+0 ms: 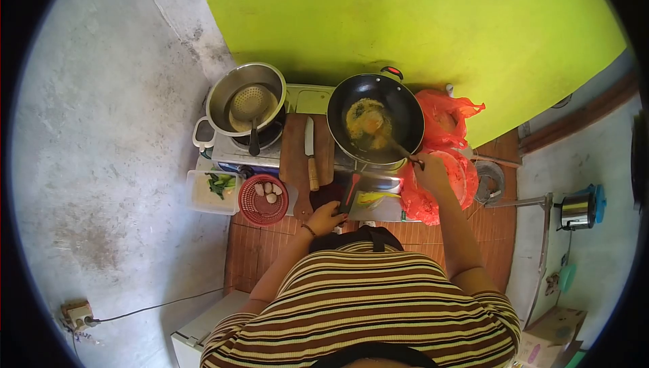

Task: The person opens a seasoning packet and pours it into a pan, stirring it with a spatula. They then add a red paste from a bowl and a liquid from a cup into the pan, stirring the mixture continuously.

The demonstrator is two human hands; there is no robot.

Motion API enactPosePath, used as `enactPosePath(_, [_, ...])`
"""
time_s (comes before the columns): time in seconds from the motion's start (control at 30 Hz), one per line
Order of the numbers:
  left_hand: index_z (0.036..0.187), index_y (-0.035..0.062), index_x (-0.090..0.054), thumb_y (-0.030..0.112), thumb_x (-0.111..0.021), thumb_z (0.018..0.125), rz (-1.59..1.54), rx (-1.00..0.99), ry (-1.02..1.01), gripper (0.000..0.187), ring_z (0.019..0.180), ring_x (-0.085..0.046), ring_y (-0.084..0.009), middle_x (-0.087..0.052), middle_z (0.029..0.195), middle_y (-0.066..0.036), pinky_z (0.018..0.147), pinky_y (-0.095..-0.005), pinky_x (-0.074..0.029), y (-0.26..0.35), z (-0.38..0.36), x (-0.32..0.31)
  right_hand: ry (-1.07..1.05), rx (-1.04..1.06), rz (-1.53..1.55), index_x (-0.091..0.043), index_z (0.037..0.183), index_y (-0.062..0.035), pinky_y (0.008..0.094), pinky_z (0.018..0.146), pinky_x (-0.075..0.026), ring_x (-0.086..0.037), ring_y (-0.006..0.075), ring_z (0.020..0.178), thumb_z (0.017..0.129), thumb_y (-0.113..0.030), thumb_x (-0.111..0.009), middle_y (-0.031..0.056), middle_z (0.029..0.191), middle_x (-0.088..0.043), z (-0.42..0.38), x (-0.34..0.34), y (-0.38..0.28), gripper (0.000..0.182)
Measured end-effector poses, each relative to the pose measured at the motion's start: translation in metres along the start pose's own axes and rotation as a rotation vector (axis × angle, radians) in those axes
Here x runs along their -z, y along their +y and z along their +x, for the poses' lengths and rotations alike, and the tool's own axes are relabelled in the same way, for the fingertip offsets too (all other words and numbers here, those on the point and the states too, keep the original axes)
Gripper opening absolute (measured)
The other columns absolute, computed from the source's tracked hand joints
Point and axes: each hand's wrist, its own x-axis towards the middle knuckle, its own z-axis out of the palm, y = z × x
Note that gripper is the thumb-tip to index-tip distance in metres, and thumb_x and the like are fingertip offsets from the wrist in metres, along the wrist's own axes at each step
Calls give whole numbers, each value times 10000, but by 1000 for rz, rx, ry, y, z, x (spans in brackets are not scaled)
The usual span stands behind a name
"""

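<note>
A black wok (404, 121) stands on the right side of the stove, with a yellowish-orange mixture (362, 112) in its bottom. My right hand (430, 167) is closed round the handle of a spatula (400, 148), whose far end dips into that mixture; its exact shape is blurred. Low at the wok's front, my left hand (326, 218) is closed on the tip of the red-and-black wok handle (350, 192). Left of the wok, a knife (309, 145) with a wooden handle lies on a wooden cutting board (293, 141).
At the left are a steel pot (216, 101) holding a skimmer (250, 103), a red basket (243, 209) of several pale pieces, and a plastic container (196, 195) with green leaves. Red plastic bags (449, 121) crowd the wok's right side. A green wall (419, 16) rises behind.
</note>
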Motion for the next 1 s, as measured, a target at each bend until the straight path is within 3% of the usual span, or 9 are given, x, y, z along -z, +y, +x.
enactPosePath(0.07, [1125, -43, -504, 25, -563, 904, 2, 31, 9, 239, 874, -637, -141, -643, 965, -108, 756, -272, -536, 5, -2, -1, -244, -159, 9, -690, 897, -56, 421, 676, -503, -636, 349, 767, 764, -102, -572, 193, 786, -642, -3, 30, -30, 183])
enactPosePath(0.17, [1122, -35, -512, 30, -568, 903, -9, 35, 5, 236, 876, -636, -136, -646, 961, -103, 758, -276, -535, 3, -2, -1, -95, -19, -155, -685, 895, -48, 415, 684, -504, -641, 345, 791, 758, -90, -574, 194, 802, -645, -6, 31, -19, 181])
enactPosePath(0.27, [1084, -48, -514, 51, -570, 898, -33, -23, 12, 219, 813, -637, -131, -650, 910, -107, 697, -265, -534, 0, 0, -2, -24, -122, -217, -684, 886, -48, 412, 688, -508, -642, 349, 788, 743, -86, -583, 188, 803, -650, 12, 15, -20, 179])
enactPosePath(0.37, [1086, -46, -516, 53, -576, 895, -18, -4, 9, 224, 814, -639, -133, -652, 910, -112, 692, -265, -533, 6, -1, -1, 1, 16, 9, -687, 877, -56, 417, 705, -513, -642, 359, 793, 732, -89, -587, 187, 819, -656, 24, -4, -9, 179])
enactPosePath(0.57, [1119, -46, -507, 40, -581, 897, -4, 57, -12, 249, 889, -635, -144, -645, 977, -103, 780, -277, -530, 0, 3, 1, -102, -128, -255, -684, 877, -50, 406, 722, -517, -645, 354, 799, 731, -119, -607, 180, 831, -658, 30, 27, -37, 179])
enactPosePath(0.67, [1128, -49, -501, 62, -599, 889, 2, 52, -28, 281, 901, -632, -145, -642, 985, -107, 786, -279, -523, 1, 4, 2, -44, -84, -97, -688, 878, -16, 393, 761, -505, -642, 341, 848, 729, -106, -622, 188, 900, -656, 45, -10, -18, 186])
enactPosePath(0.77, [1082, -44, -521, 106, -637, 855, 86, -5, 50, 297, 753, -626, -132, -650, 871, -112, 642, -269, -504, 6, 4, -2, -114, 26, -32, -689, 875, -23, 400, 744, -508, -639, 355, 835, 729, -104, -606, 189, 891, -655, 42, -2, -22, 187])
enactPosePath(0.87, [1091, -47, -518, 137, -660, 837, 147, -51, 150, 344, 717, -612, -128, -641, 848, -104, 622, -267, -488, 16, 3, -8, -226, -110, -148, -688, 889, -27, 396, 749, -509, -637, 355, 832, 729, -111, -603, 190, 877, -655, 39, 30, -40, 199])
enactPosePath(1.0, [1100, -49, -511, 168, -647, 855, 139, -7, 206, 354, 681, -606, -128, -636, 831, -94, 605, -264, -480, 3, 20, -12, -115, -77, -228, -693, 862, -43, 403, 753, -512, -640, 339, 836, 724, -121, -616, 169, 840, -661, 50, 9, -33, 177])
